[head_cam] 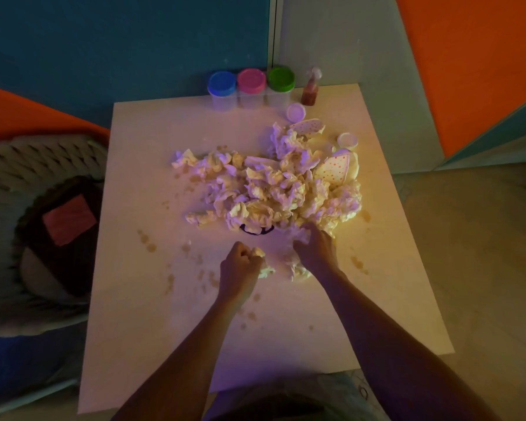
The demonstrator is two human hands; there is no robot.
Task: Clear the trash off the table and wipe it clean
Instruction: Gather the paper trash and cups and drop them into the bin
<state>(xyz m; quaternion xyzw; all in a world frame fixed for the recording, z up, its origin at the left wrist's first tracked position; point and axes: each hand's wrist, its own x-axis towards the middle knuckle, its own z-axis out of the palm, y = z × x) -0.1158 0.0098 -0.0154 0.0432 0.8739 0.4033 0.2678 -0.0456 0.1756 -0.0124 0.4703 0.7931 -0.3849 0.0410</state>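
The tissue pile [268, 189] is sprawling across the table's [140, 344] centre, its long axis running left to right. The left hand [240, 268] is clutching a wad [257, 253]; the right hand [316, 250] is gripping tissue. Stains [148, 241] are dotting the tabletop. Jars [251, 86] are standing at the upper edge, a basket [40, 165] sitting at the left.

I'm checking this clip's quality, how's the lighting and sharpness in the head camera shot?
Head view: dim, with mixed purple and yellow light tinting the crumpled paper pile and table; soft overall, the spray bottle blurred; wide-angle bending at the edges; left hand and right hand readable but shadowed.
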